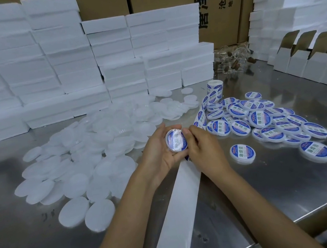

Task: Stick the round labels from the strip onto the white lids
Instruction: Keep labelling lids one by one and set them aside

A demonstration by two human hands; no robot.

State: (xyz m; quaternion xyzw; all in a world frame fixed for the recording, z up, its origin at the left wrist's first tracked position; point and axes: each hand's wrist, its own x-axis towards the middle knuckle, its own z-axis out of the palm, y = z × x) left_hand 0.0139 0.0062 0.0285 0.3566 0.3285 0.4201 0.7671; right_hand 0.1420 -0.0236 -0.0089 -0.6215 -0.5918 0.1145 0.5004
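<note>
Nearest you, the spent white backing strip (184,199) runs from the table edge up to your hands, its long axis pointing away from you and slightly right. It looks thin and limp, so expect it to curl and slide on the steel table (267,183); pull it along its length, not sideways.

At the strip's far end your left hand (160,154) cups a lid (176,141) from below, fingers curled round its rim, with the labelled face tilted up toward you. The label's text reads sideways, running roughly along the strip's line. Your right hand (202,148) sits just right of the lid, fingers bent in against its edge; I judge the thumb to be smoothing the label, though the contact itself is hidden. The lid seems light, stiff and slick, so hold it by the rim and press on the flat top.

Left of the strip lies a broad spread of bare white lids (92,152), overlapping loosely. Right of the strip, the finished labelled lids (264,124) are heaped face up, with two lying apart nearer you.

Beyond your hands the strip continues, still carrying labels, to the label roll (215,89) standing upright. Behind everything, left of the strip's line, white foam boxes (50,65) are stacked against brown cartons (216,5).
</note>
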